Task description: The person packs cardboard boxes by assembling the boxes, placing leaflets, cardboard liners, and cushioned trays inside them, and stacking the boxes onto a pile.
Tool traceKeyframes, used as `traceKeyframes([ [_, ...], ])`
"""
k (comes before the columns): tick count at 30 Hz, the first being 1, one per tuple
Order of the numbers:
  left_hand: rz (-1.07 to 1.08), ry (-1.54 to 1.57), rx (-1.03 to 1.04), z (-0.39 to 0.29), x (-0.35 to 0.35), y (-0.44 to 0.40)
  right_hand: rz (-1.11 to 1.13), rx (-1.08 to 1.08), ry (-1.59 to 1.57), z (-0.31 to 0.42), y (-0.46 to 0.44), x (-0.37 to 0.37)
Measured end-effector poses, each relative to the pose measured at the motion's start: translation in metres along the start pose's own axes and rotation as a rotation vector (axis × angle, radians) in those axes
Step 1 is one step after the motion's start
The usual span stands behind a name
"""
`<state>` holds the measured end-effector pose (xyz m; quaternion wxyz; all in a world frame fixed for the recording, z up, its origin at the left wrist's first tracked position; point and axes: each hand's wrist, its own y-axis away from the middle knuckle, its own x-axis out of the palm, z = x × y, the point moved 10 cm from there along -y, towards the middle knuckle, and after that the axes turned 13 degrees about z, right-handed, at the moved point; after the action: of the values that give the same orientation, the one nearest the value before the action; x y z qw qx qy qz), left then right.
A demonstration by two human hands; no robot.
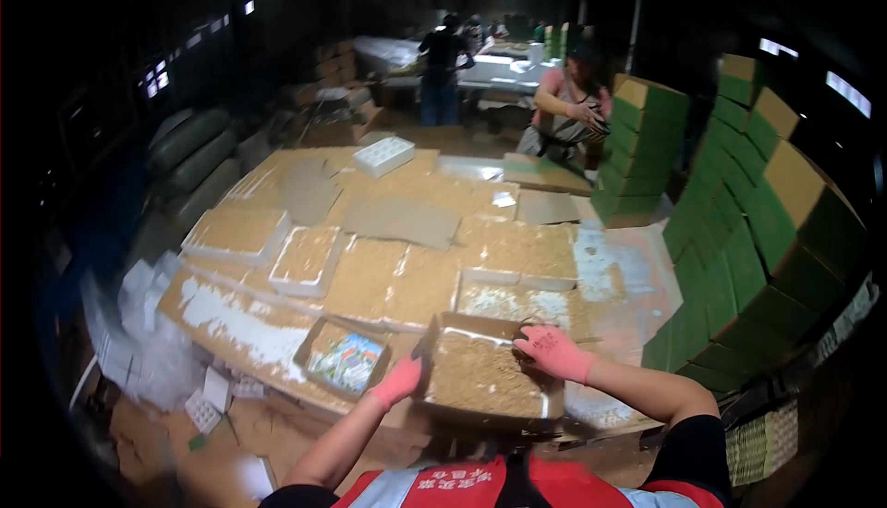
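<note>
An open cardboard box (485, 379) filled with brown, sawdust-like material and some white bits sits in front of me at the table's near edge. My left hand (401, 379), in a pink glove with dark fingertips, is closed on the box's left wall. At the far right corner, my right hand (552, 349) in a matching glove curls its fingers over the rim; the fingertips are partly hidden. Just left of the box stands a smaller open carton (319, 371) holding brown material and a colourful printed packet (356, 360).
Brown material covers much of the table, with white trays (277, 247), flat cardboard pieces (402, 220) and a white block with round hollows (384, 155) on it. Green cartons (730, 231) are stacked high at right. A co-worker (568, 106) is across the table. Plastic wrap (152, 342) lies at left.
</note>
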<state>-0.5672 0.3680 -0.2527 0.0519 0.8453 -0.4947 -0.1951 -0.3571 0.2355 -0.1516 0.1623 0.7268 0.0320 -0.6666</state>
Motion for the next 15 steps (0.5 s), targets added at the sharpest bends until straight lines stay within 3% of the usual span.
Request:
traceKeyframes([
  [1,-0.038,-0.116,-0.053,-0.004,0.003,0.006,-0.133,0.023,0.230,0.027,0.001,-0.028],
  [4,-0.041,-0.409,-0.121,-0.011,0.016,-0.006,0.040,0.051,-0.410,0.040,-0.033,0.014],
  [5,0.006,-0.471,-0.108,-0.008,0.018,-0.014,0.231,0.029,-0.421,0.049,-0.050,0.050],
  [6,0.070,-0.570,-0.006,0.024,0.018,-0.036,0.269,-0.003,-0.388,0.056,-0.059,0.061],
  [9,0.211,-0.496,-0.026,-0.012,-0.031,-0.044,0.397,-0.019,-0.374,0.064,-0.075,0.088],
  [11,0.065,-0.495,-0.039,-0.039,-0.082,-0.077,0.383,0.059,-0.391,0.063,-0.075,0.082],
  [13,-0.097,-0.698,0.022,-0.045,-0.129,-0.142,0.436,0.109,-0.473,0.063,-0.074,0.063],
  [15,-0.215,-1.098,0.024,-0.031,-0.163,-0.223,0.112,0.162,-0.516,0.057,-0.064,0.034],
])
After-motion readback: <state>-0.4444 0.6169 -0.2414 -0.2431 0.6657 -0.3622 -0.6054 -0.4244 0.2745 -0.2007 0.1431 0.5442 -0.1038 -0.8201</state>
